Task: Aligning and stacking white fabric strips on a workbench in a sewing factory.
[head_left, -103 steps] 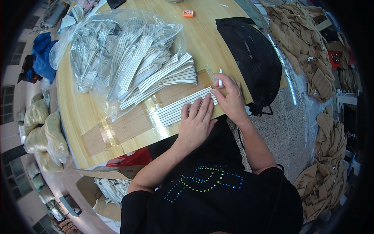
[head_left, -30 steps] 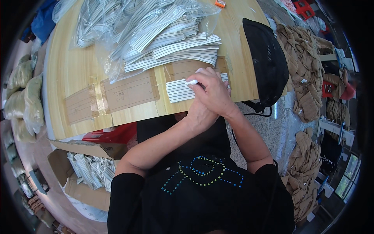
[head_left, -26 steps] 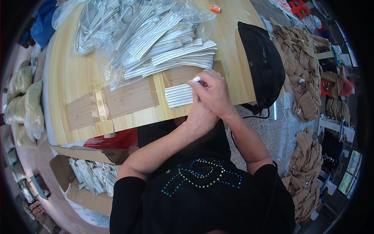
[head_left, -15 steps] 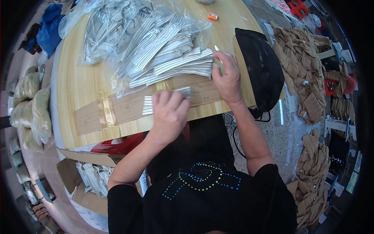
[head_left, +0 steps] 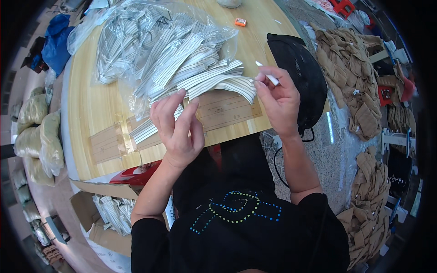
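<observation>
- Wooden table (head_left: 82,111): taken as landmark; all places below are given from it.
- Clear plastic bag (head_left: 127,102): set on the table's far left part, opening turned toward the near edge, probably so that its contents can be reached.
- Open carton (head_left: 109,237): placed below the table's near left edge; striped pieces (head_left: 114,210) are held in it, presumably kept there to leave the top less crowded.
- Black mesh bag (head_left: 296,75): laid at the table's right edge, apparently kept aside of the hands.
- Cardboard pattern (head_left: 227,113): laid along the table's near edge, with lines drawn on it; fixed with tape (head_left: 122,140), likely against sliding.
- Striped strips (head_left: 234,83): fanned across the table's middle; right end arched above the cardboard, seemingly raised by the fingertips. Number of layers cannot be told.
- Right hand (head_left: 278,101): held over the table's right part; thumb and forefinger together at the strips' end.
- Left hand (head_left: 177,129): held above the table's near edge, fingers apart; nothing is seen clamped.
- Loose strip (head_left: 144,131): slanted over the cardboard near the table's near left edge; contact with the left fingers is hidden.
- White pen (head_left: 268,75): clamped among the right fingers above the table's right part, presumably so that the fingertips are left free for cloth.
</observation>
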`<move>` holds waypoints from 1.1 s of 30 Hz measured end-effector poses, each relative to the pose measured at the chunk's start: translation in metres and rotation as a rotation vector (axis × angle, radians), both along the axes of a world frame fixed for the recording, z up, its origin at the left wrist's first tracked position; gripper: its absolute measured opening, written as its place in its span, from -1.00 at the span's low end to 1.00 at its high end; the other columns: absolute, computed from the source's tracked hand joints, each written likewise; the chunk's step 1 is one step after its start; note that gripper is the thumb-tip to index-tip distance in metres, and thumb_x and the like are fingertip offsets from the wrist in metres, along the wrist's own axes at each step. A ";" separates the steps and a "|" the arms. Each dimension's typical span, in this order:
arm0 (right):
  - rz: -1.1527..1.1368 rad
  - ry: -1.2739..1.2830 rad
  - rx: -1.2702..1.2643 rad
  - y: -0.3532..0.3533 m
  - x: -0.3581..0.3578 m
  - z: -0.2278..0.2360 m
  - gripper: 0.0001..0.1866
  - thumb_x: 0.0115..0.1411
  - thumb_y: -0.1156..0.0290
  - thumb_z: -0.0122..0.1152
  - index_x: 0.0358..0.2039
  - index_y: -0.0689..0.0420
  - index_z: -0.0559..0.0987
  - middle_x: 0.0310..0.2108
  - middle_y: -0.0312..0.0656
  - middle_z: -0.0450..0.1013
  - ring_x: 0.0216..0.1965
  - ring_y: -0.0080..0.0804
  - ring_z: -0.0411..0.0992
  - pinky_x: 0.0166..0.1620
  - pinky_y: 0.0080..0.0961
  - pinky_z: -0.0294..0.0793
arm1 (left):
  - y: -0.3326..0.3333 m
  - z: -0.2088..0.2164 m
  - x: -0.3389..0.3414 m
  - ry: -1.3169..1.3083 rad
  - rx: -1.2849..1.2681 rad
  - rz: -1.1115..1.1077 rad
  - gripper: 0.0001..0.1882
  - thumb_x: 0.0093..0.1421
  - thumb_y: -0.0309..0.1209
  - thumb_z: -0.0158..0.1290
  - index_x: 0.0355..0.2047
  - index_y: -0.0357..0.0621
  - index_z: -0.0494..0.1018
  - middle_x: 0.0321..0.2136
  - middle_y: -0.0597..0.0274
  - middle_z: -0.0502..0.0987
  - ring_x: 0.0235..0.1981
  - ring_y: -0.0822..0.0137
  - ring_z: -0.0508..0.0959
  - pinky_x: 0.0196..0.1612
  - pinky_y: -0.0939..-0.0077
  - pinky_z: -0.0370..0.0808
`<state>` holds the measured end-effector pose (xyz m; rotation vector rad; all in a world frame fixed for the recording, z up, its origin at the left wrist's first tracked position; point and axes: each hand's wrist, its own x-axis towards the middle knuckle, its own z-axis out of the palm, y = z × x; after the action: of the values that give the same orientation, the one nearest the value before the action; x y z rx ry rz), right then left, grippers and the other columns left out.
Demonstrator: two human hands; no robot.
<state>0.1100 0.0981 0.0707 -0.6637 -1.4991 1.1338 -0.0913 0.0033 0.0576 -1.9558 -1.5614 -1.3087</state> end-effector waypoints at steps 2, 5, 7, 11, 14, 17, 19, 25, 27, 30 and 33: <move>0.036 -0.054 -0.128 -0.001 0.018 -0.020 -0.71 0.22 0.69 0.13 -0.04 0.24 0.48 -0.28 -0.33 0.41 -0.25 -0.67 0.38 -0.14 -0.72 0.39 | -0.003 0.015 0.015 -0.067 0.136 -0.106 -0.56 -0.18 -0.66 0.09 -0.18 -0.23 0.53 -0.05 0.01 0.47 -0.08 0.10 0.45 -0.03 0.17 0.33; 0.117 -0.097 -0.389 -0.002 0.033 -0.053 -0.71 0.24 0.69 0.12 -0.02 0.23 0.47 -0.28 -0.36 0.39 -0.26 -0.70 0.36 -0.16 -0.74 0.38 | 0.000 0.027 0.049 -0.042 -0.037 -0.355 -0.57 -0.13 -0.69 0.05 -0.16 -0.24 0.50 -0.15 0.02 0.50 -0.21 0.07 0.49 -0.05 0.19 0.35; 0.051 -0.280 -0.442 -0.005 0.034 -0.057 -0.74 0.24 0.66 0.11 -0.05 0.21 0.49 -0.33 -0.39 0.40 -0.25 -0.73 0.35 -0.19 -0.75 0.38 | 0.016 0.005 0.063 0.034 -0.126 -0.343 -0.65 -0.08 -0.62 0.12 -0.20 -0.24 0.51 -0.19 0.08 0.50 -0.23 0.12 0.48 -0.06 0.21 0.35; -0.103 -0.450 -0.249 -0.001 0.029 -0.071 -0.72 0.16 0.62 0.17 -0.10 0.15 0.53 -0.40 -0.28 0.47 -0.34 -0.54 0.43 -0.22 -0.56 0.40 | 0.029 -0.056 0.074 0.135 -0.409 -0.281 -0.70 -0.03 -0.49 0.14 -0.22 -0.23 0.49 -0.25 0.15 0.46 -0.20 0.18 0.44 -0.03 0.23 0.33; -0.249 -0.744 0.167 0.001 0.028 -0.077 -0.66 0.03 0.57 0.27 -0.13 0.12 0.54 -0.41 -0.26 0.47 -0.31 -0.28 0.43 -0.09 -0.33 0.31 | 0.021 -0.059 0.081 0.129 -0.565 -0.267 -0.69 0.00 -0.45 0.11 -0.20 -0.25 0.47 -0.23 0.14 0.42 -0.14 0.19 0.42 0.03 0.20 0.30; -0.273 -0.753 0.141 0.000 0.030 -0.074 -0.64 0.03 0.55 0.30 -0.11 0.09 0.53 -0.39 -0.27 0.47 -0.27 -0.32 0.43 -0.08 -0.36 0.30 | 0.018 -0.057 0.089 0.143 -0.570 -0.250 -0.63 0.06 -0.37 0.11 -0.11 -0.26 0.46 -0.11 0.09 0.43 -0.03 0.15 0.40 0.11 0.12 0.26; -0.288 -0.763 0.145 0.001 0.033 -0.076 -0.61 0.02 0.55 0.32 -0.09 0.09 0.52 -0.37 -0.27 0.47 -0.26 -0.32 0.42 -0.08 -0.36 0.30 | 0.018 -0.058 0.090 0.177 -0.484 -0.247 -0.58 0.09 -0.32 0.12 -0.05 -0.27 0.44 -0.03 0.06 0.42 0.04 0.13 0.38 0.16 0.07 0.23; -0.289 -0.767 0.155 0.002 0.039 -0.081 -0.56 0.00 0.54 0.35 -0.06 0.09 0.51 -0.33 -0.27 0.45 -0.24 -0.32 0.40 -0.07 -0.36 0.31 | 0.008 -0.063 0.089 0.293 -0.644 -0.267 -0.35 0.14 -0.13 0.12 0.15 -0.27 0.32 0.23 0.06 0.28 0.24 0.09 0.26 0.28 0.00 0.11; -0.287 -0.761 0.149 0.001 0.040 -0.081 -0.55 0.00 0.54 0.35 -0.05 0.09 0.50 -0.33 -0.27 0.45 -0.24 -0.33 0.40 -0.07 -0.37 0.31 | 0.008 -0.062 0.089 0.338 -0.655 -0.278 -0.31 0.15 -0.08 0.11 0.19 -0.27 0.29 0.25 0.05 0.26 0.27 0.10 0.24 0.30 0.01 0.09; -0.300 -0.746 0.128 0.001 0.040 -0.081 -0.54 0.01 0.55 0.34 -0.03 0.09 0.50 -0.34 -0.27 0.45 -0.24 -0.33 0.39 -0.06 -0.36 0.31 | 0.009 -0.062 0.090 0.290 -0.671 -0.299 -0.33 0.14 -0.11 0.12 0.17 -0.27 0.30 0.28 0.06 0.24 0.30 0.08 0.21 0.29 -0.02 0.10; -0.287 -0.716 0.071 0.000 0.040 -0.081 -0.53 -0.03 0.53 0.32 -0.05 0.07 0.48 -0.32 -0.28 0.45 -0.17 -0.25 0.39 -0.03 -0.29 0.22 | 0.007 -0.063 0.091 0.293 -0.680 -0.295 -0.32 0.16 -0.10 0.11 0.19 -0.26 0.29 0.28 0.06 0.24 0.31 0.07 0.20 0.30 -0.02 0.08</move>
<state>0.1497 0.0984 -0.0099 -1.2776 -1.9388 0.6361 -0.0005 0.0105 -0.0051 -2.7155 -1.7550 -0.5454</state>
